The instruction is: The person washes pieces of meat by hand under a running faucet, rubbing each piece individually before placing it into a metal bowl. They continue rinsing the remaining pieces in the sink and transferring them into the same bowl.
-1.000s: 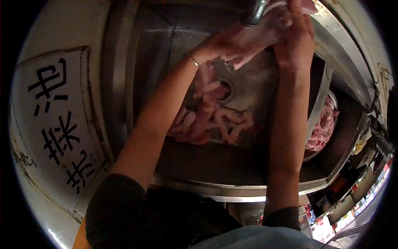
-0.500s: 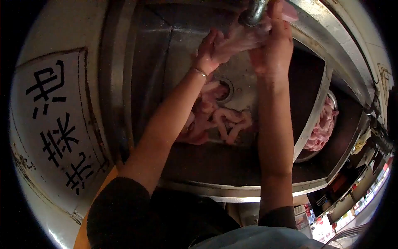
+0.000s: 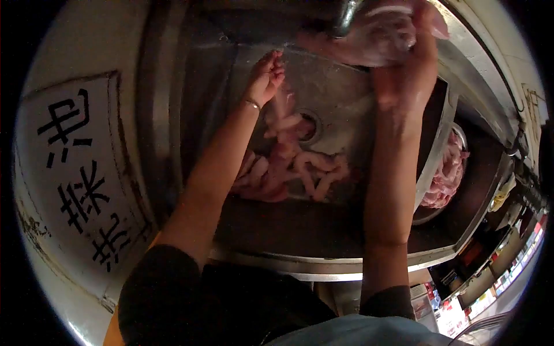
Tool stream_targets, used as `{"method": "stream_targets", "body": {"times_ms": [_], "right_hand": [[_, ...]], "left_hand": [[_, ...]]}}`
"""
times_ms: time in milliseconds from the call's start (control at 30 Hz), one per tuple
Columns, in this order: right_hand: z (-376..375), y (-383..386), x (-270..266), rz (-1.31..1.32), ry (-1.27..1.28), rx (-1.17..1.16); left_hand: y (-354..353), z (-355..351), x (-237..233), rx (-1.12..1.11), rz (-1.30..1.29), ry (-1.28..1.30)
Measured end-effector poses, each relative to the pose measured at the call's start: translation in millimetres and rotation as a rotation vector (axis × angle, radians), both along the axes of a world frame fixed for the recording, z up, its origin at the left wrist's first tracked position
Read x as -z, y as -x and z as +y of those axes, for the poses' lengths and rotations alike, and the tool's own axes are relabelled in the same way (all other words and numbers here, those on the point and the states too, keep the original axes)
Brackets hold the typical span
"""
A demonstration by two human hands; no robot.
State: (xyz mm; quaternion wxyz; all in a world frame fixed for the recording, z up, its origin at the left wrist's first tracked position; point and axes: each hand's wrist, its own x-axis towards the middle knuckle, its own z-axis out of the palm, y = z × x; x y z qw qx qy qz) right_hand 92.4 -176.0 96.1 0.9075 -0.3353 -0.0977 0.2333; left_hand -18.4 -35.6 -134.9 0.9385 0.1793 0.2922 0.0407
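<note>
At the top right of the sink, my right hand point(image 3: 418, 72) is closed round a large, pale pink piece of raw meat point(image 3: 381, 37), close by the metal faucet point(image 3: 346, 17). Over the left part of the sink, my left hand point(image 3: 268, 78) has its fingers curled in. Whether anything is inside them is hidden. A blurred pinkish strip point(image 3: 283, 101) shows just below that hand, above the pile. Several raw meat pieces point(image 3: 283, 155) lie on the sink bottom, partly over the round drain point(image 3: 309, 128).
A metal divider point(image 3: 433, 155) separates this basin from a second one on the right, where a round metal bowl point(image 3: 424, 218) holds more raw meat point(image 3: 447, 179). The sink's front rim point(image 3: 323, 266) runs close to my body. A sign with black characters point(image 3: 81, 173) is at the left.
My left hand has come off the large meat piece and moved left and down, its fingers now curled. My right hand has shifted right and up with the meat.
</note>
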Motion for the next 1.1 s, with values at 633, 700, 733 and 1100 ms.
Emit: {"method": "stream_targets", "body": {"times_ms": [633, 700, 733, 1100], "right_hand": [[22.2, 15.2, 12.4, 0.443, -0.156, 0.094], [8.6, 2.8, 13.1, 0.266, -0.159, 0.103], [6.1, -4.2, 14.8, 0.26, -0.146, 0.162], [-15.7, -0.6, -7.4, 0.251, -0.241, -0.137]], "left_hand": [[-48.4, -21.3, -100.0, 0.017, -0.38, -1.794], [-42.4, -16.2, -102.3, 0.199, -0.302, -1.882], [-41.7, -15.4, -103.4, 0.384, -0.224, -1.958], [-19.7, -28.4, -5.1, 0.357, 0.058, -1.811]]}}
